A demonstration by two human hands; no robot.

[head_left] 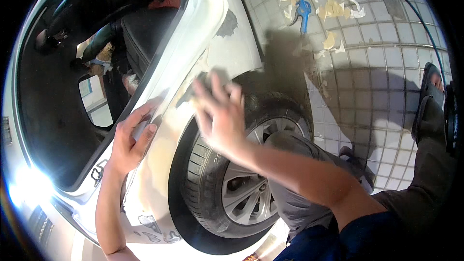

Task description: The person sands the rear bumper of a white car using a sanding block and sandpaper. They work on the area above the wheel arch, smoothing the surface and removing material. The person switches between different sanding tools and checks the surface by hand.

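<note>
My right hand (220,116) lies over the pale, patchy car body panel (159,159) above the rear wheel. Its fingers are stretched out and spread, with the tips smeared by motion. Dark grey (185,97) shows beside and under those fingers; I cannot tell if it is a thin sheet or a patch on the paintwork. My left hand (130,140) rests open on the panel beside the window edge, thumb apart from the fingers. Just right of my right hand is the tyre (205,188) with its silver alloy rim (249,191).
A blue air blow gun (303,13) lies on the tiled floor (386,82) among torn masking paper scraps (333,7). A dark hose (415,7) curves along the right. My bent leg (299,183) is close to the wheel. Bright light glares at the lower left.
</note>
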